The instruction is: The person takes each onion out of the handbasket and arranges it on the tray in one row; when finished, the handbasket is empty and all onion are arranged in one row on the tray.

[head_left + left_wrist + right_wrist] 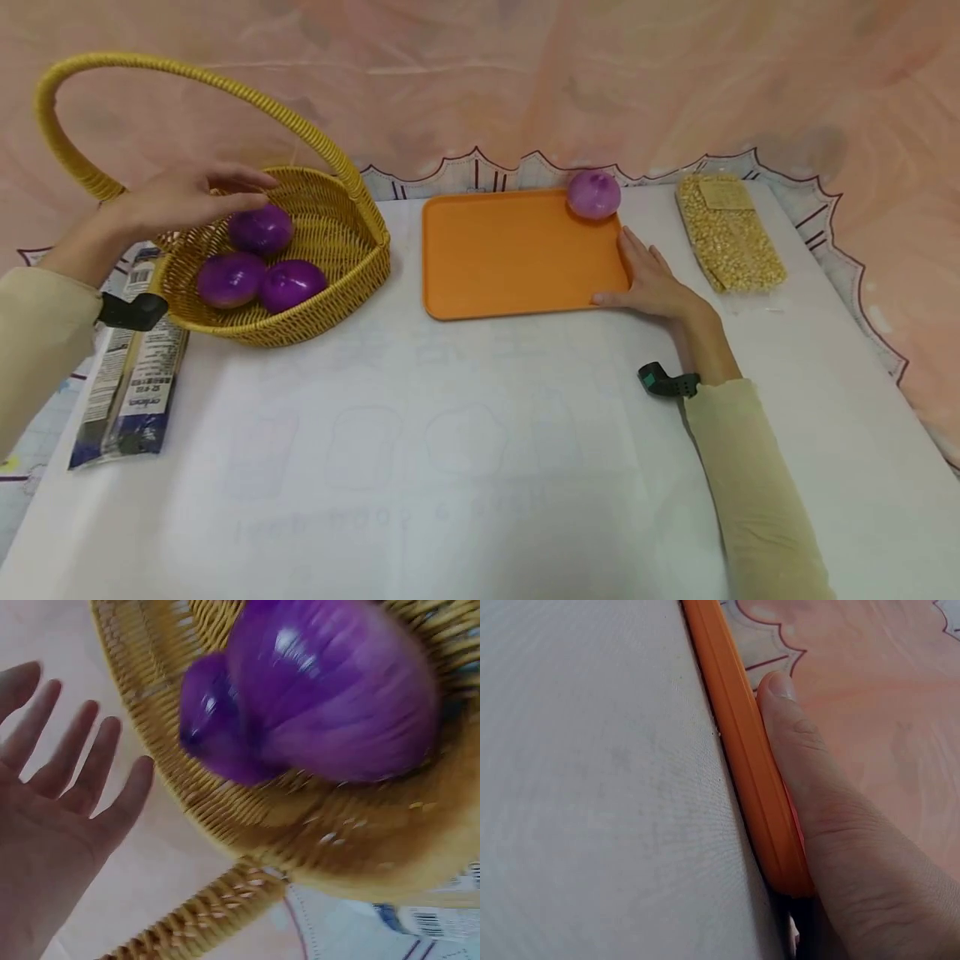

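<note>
My left hand [198, 196] is held over the back left of a yellow wicker basket [352, 287], fingers extended and holding nothing. Below it are three glossy purple onions, one at the back [260, 230], one at the left [231, 280] and one at the front [292, 285]. In the left wrist view the palm and spread fingers [90, 769] are beside the basket rim. My right hand [652, 283] rests at the near right corner of an orange tray [517, 254], its thumb [802, 742] lying on the rim. A lighter purple onion [593, 195] sits at the tray's far right corner.
A bag of yellow corn kernels [731, 237] lies right of the tray. Long printed packets [142, 383] lie beside and partly behind the basket. The basket's tall handle [225, 83] arches above it. A pink cloth [480, 83] hangs behind the white table [480, 467].
</note>
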Demonstrator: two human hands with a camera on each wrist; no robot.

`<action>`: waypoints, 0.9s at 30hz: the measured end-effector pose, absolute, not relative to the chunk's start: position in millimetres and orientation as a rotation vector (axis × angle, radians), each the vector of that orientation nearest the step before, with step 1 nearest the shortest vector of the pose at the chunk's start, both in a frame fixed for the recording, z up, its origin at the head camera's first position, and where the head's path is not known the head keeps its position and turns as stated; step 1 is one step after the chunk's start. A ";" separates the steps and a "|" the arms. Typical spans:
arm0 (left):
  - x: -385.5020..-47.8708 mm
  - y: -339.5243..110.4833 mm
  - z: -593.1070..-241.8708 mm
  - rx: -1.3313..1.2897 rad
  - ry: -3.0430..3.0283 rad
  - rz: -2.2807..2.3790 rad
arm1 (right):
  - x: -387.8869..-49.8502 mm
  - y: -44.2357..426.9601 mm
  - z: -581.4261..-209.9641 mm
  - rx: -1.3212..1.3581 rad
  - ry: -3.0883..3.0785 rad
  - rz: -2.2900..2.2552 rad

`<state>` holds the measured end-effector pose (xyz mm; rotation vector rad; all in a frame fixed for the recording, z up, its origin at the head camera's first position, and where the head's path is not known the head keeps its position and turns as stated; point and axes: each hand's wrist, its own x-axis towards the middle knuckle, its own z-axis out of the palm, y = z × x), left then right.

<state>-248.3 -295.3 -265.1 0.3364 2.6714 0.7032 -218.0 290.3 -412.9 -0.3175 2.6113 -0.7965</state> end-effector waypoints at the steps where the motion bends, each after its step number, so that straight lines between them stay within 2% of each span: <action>1: -252.2 -295.9 -263.5 0.337 2.661 0.701 | -217.8 290.5 -413.4 -0.316 2.612 -0.798; 12: -280.7 -291.3 -258.0 0.368 2.487 0.578 | -217.6 288.3 -413.8 -0.308 2.615 -0.805; 19: -294.0 -296.9 -272.3 0.303 2.564 0.754 | -220.0 289.1 -406.9 -0.313 2.621 -0.784; 27: -294.6 -308.1 -285.9 0.166 2.451 1.009 | -218.0 288.0 -410.0 -0.322 2.609 -0.804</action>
